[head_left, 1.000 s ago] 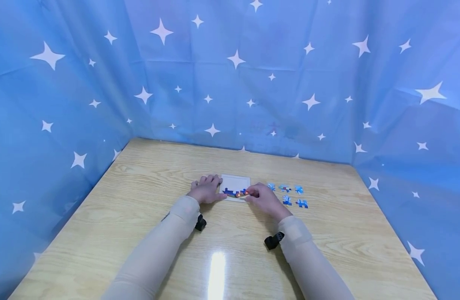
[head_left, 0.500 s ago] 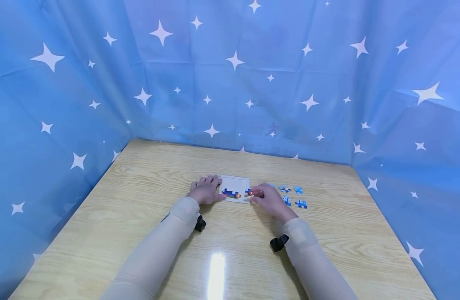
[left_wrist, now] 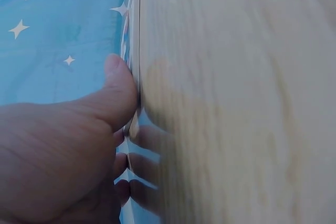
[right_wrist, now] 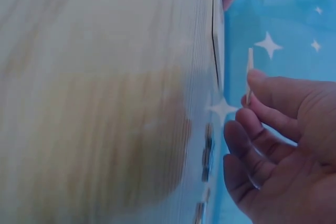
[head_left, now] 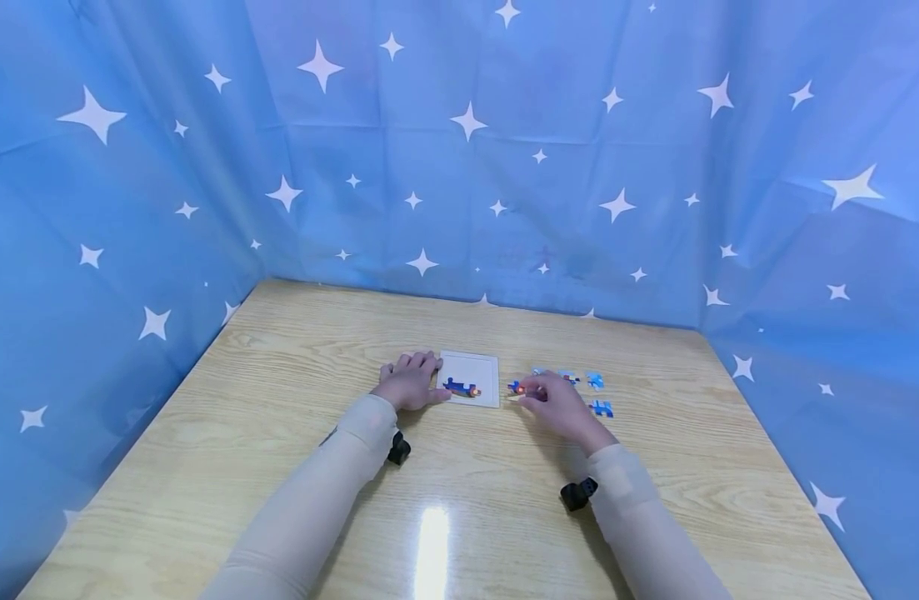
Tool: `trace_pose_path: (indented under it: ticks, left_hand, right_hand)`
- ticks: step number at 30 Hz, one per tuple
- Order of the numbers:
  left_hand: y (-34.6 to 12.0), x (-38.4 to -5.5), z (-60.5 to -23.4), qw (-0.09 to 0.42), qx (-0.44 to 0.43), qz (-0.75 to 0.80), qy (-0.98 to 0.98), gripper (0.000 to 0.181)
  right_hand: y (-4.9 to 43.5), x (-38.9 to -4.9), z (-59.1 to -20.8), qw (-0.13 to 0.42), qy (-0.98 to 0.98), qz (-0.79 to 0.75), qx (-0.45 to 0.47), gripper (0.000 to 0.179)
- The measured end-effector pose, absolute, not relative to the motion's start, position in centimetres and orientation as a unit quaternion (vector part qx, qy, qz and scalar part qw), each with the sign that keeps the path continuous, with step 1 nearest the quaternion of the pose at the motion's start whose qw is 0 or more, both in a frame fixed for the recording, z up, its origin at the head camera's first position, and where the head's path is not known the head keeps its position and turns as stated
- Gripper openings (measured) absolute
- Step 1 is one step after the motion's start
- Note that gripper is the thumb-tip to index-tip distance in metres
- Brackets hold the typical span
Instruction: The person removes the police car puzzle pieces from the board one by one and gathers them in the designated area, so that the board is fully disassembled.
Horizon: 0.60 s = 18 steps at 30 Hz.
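Observation:
A white square puzzle tray (head_left: pixel 474 363) lies on the table, with dark blue joined jigsaw pieces (head_left: pixel 461 387) along its lower left. My left hand (head_left: pixel 410 382) rests at the tray's left side, fingers spread and thumb on the lower left edge; its thumb (left_wrist: pixel 119 80) touches that edge in the left wrist view. To the right of the tray, my right hand (head_left: pixel 560 406) pinches a blue and orange puzzle piece (head_left: pixel 515 387) between thumb and fingers. In the right wrist view, this puzzle piece (right_wrist: pixel 250 72) is seen edge-on above the tabletop, the other fingers loosely bent.
Several loose puzzle pieces (head_left: pixel 595 381) lie behind and right of my right hand, which partly covers them. The wooden table (head_left: pixel 339 333) meets a blue star-printed curtain (head_left: pixel 459 167) at its back and sides.
My right hand has lifted the puzzle piece out of the tray's lower right and carried it rightward, past the tray's edge. My left hand has stayed where it was.

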<state>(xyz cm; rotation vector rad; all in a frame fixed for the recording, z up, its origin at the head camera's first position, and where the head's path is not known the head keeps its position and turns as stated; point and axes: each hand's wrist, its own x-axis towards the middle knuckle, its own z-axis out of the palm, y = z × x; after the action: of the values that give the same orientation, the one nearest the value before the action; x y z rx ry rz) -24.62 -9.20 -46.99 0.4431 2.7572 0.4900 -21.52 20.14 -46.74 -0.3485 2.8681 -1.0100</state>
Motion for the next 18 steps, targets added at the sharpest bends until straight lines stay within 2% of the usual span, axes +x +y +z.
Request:
trace_pose_path:
  ticks: [6,18]
  left_hand:
    - [-9.2,-24.5,-46.9,0.151,0.156,0.166,0.962,0.071]
    - [-9.2,-26.3,-49.2,0.158,0.152,0.157,0.963,0.076]
  right_hand:
    - [21.5,-20.9,-46.7,0.037,0.940,-0.317,-0.120,0.028]
    - [24.6,-19.7,-46.5,0.038,0.944,-0.302,-0.129,0.028]
